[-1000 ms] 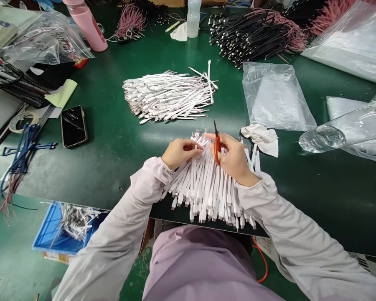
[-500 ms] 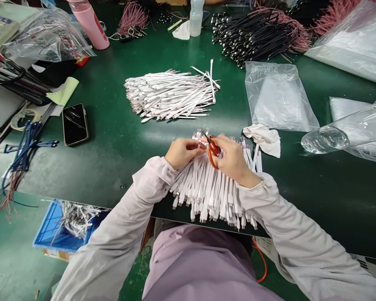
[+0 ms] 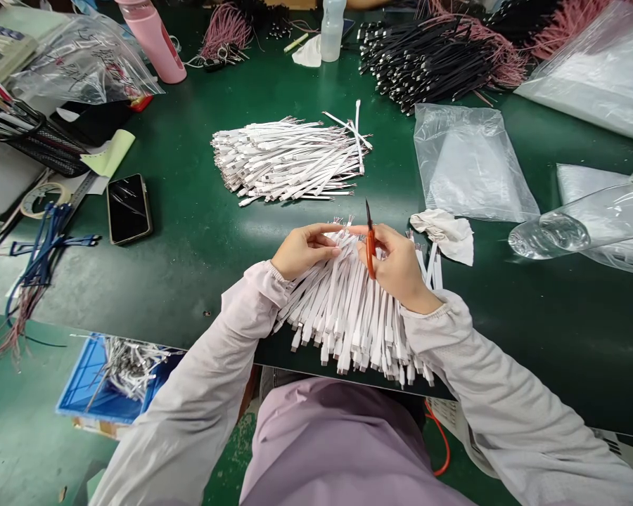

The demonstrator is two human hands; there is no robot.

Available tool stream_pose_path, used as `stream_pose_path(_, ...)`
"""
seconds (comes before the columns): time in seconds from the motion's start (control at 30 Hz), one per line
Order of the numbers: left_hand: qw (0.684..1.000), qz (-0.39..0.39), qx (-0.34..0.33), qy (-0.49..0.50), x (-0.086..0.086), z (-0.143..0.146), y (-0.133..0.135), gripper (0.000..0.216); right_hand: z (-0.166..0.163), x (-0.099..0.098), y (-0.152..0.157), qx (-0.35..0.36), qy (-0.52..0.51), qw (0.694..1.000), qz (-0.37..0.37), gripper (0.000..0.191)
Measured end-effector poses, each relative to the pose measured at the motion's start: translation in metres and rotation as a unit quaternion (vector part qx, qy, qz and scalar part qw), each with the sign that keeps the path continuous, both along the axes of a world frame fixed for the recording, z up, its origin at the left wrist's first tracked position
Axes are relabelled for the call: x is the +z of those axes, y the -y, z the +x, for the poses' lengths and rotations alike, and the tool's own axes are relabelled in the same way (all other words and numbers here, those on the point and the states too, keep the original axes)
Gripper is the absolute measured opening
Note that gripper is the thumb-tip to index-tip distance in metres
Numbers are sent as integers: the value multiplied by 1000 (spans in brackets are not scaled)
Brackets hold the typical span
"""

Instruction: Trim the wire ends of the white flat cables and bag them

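A fan of flat white cables (image 3: 342,316) lies on the dark green bench and hangs over its near edge, with thin stripped wire ends at the far side. My left hand (image 3: 304,251) presses on the cables near those wire ends, its fingers reaching across them. My right hand (image 3: 395,263) is shut on small orange-handled scissors (image 3: 370,246) right next to the wire ends, with the dark blades pointing up. The blades touch no wire that I can see. A second pile of white flat cables (image 3: 288,160) lies farther along the bench.
A heap of black cables (image 3: 432,63) lies at the back, near a clear plastic bag (image 3: 472,169), a crumpled cloth (image 3: 446,235) and a clear bottle (image 3: 574,228). A phone (image 3: 129,209), a pink bottle (image 3: 152,42) and blue cables (image 3: 47,246) are on the left. A blue crate (image 3: 113,383) sits below the bench edge.
The scissors have swung from tilted, tips in the wire ends, to upright with the blades above them. My left hand's fingers have spread farther across the cables.
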State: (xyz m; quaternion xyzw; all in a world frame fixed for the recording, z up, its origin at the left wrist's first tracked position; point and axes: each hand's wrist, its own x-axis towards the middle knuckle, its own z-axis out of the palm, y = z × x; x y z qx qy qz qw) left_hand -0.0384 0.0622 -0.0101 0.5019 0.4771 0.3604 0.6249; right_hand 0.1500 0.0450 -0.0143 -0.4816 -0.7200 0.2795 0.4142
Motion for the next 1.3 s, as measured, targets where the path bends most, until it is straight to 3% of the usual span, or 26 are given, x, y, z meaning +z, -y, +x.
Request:
stream_pose_path(0.3, 999, 7, 35, 9, -2, 4, 0, 47, -4, 1, 1, 56, 66, 995, 57, 17)
stream_pose_path(0.43, 998, 35, 46, 12, -7, 0, -3, 43, 5, 20, -2, 17, 113, 990, 86, 14)
stream_pose_path(0.57, 992, 101, 59, -43, -2, -10, -6, 45, 51, 52, 13, -71, 213, 972, 62, 6)
stream_pose_path(0.63, 982, 131, 43, -127, 7, -18, -4, 47, 87, 55, 33, -131, 283, 949, 39, 16)
stream_pose_path(0.77, 920, 121, -32, -371, 28, -35, 14, 45, 161, 31, 84, -222, 304, 922, -89, 18)
stream_pose_path(0.83, 891, 93, -71, -439, 37, -41, 25, 45, 186, 17, 106, -250, 319, 905, -131, 25)
stream_pose_path(0.9, 877, 63, -116, -463, 43, -44, 35, 47, 196, 9, 119, -275, 368, 885, -76, 33)
stream_pose_path(1.0, 863, 29, -174, -474, 50, -45, 41, 48, 180, 3, 120, -288, 384, 877, -37, 39)
stream_pose_path(1.13, 856, 5, -230, -463, 57, -37, 46, 43, 126, -5, 102, -159, 338, 922, -106, 46)
stream_pose_path(1.23, 873, -54, -271, -402, 58, -28, 58, 39, 80, -5, 91, -92, 348, 926, -113, 50)
stream_pose_path(1.3, 898, -155, -272, -309, 55, -21, 75, 36, 52, 1, 88, -40, 354, 928, -108, 47)
